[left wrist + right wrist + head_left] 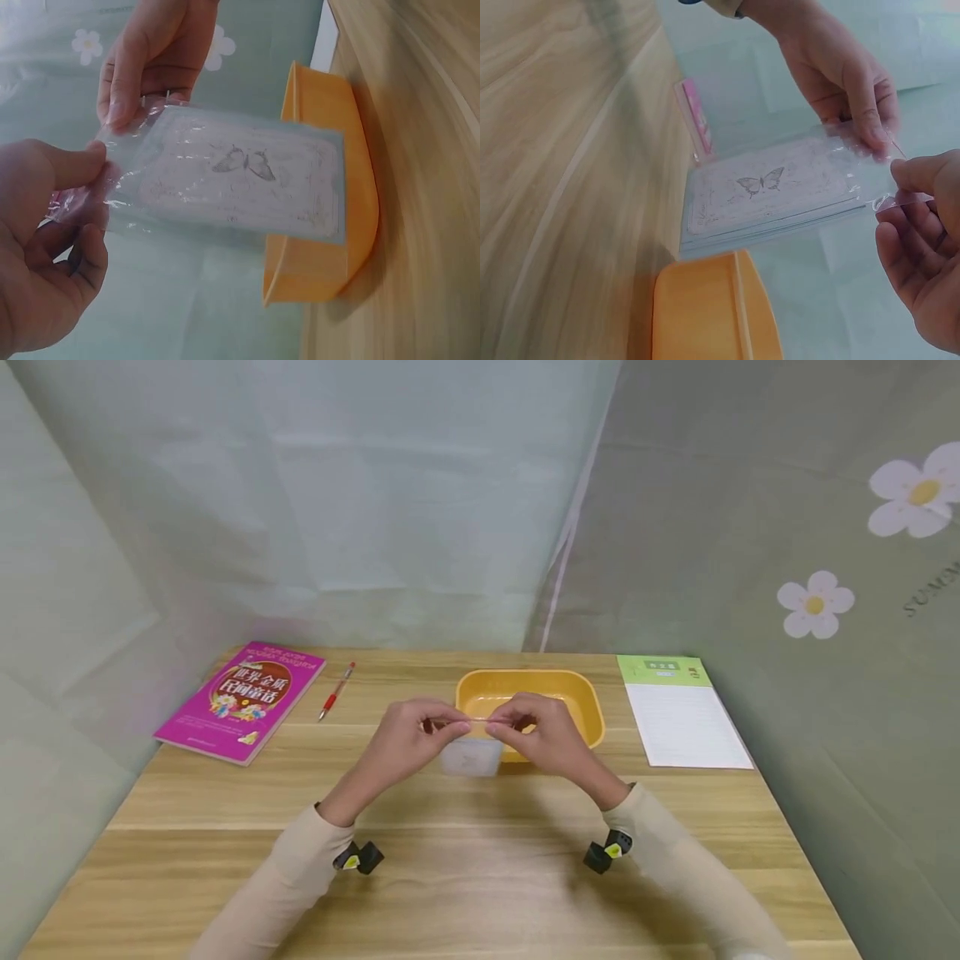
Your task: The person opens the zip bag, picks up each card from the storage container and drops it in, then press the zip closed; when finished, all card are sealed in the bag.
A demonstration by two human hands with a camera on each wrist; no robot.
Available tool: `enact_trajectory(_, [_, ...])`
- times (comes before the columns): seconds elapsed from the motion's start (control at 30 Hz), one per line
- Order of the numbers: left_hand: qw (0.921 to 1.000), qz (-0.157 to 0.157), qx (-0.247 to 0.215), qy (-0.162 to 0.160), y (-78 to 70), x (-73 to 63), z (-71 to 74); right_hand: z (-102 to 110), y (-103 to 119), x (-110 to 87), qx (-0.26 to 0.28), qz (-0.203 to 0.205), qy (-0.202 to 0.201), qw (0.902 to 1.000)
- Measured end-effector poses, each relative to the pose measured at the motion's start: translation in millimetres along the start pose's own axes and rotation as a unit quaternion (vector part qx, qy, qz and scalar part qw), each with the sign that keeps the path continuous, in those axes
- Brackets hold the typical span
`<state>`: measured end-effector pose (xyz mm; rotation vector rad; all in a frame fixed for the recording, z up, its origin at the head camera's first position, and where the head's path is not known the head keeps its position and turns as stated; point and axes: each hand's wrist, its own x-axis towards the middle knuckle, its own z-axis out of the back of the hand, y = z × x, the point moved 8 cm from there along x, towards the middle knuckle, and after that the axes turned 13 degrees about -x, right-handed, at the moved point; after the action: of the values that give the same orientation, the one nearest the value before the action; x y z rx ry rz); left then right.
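Note:
A clear plastic bag (127, 180) with pale cards inside hangs between my two hands, held by its top edge. The front card (761, 184) bears a grey butterfly in an ornate frame. My left hand (408, 739) pinches one corner of the bag's mouth between thumb and fingers. Close beside it, my right hand (543, 735) pinches the other corner the same way. In the head view the bag hangs just in front of a yellow plastic basin (592, 710) and overlaps its near left side.
At the left of the wooden table (465, 877) lies a magenta book (198, 718), with a red pen (337, 692) next to it. A lined notepad (686, 727) with a green top lies at the right. Pale fabric walls stand behind and at both sides.

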<state>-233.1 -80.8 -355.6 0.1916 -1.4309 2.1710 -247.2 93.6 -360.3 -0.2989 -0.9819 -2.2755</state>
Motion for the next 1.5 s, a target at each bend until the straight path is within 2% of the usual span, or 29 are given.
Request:
enact_trajectory(0.13, [0.9999, 0.009, 0.007, -0.004, 2.1, -2.5, 8.8, -2.8, 2.2, 6.1, 0.015, 0.002, 0.007, 0.9999])
enact_trajectory(0.37, [0.9988, -0.028, 0.034, -0.021, -2.3, -7.3, 29.8, -10.1, 8.4, 17.9, 0.028, 0.005, 0.016, 0.9995])
enact_trajectory(0.53, [0.9982, -0.027, 0.042, -0.034, 0.5, -10.4, 44.3, -18.6, 10.6, 26.5, 0.034, 0.008, 0.024, 0.9991])
enact_trajectory(0.73, [0.9965, -0.009, 0.072, -0.042, 10.8, -13.0, 60.5, -32.7, 13.0, 39.5, 0.043, 0.015, 0.045, 0.998])
enact_trajectory(0.9, [0.9962, -0.002, 0.074, -0.046, 21.4, -15.6, 73.2, -46.5, 15.0, 53.0, 0.027, 0.02, 0.053, 0.998])
enact_trajectory(1.2, [0.9964, 0.012, 0.074, -0.04, 53.3, -20.7, 93.3, -75.6, 14.0, 70.0, 0.014, 0.022, 0.07, 0.9972])
enact_trajectory(1.4, [0.9972, 0.04, 0.058, -0.027, 67.9, -28.3, 103.0, -93.3, 13.2, 73.5, 0.047, -0.007, 0.096, 0.9942])
enact_trajectory(1.5, [0.9974, 0.044, 0.054, -0.019, 69.9, -30.8, 106.8, -101.1, 12.3, 74.1, 0.076, -0.032, 0.108, 0.9907])
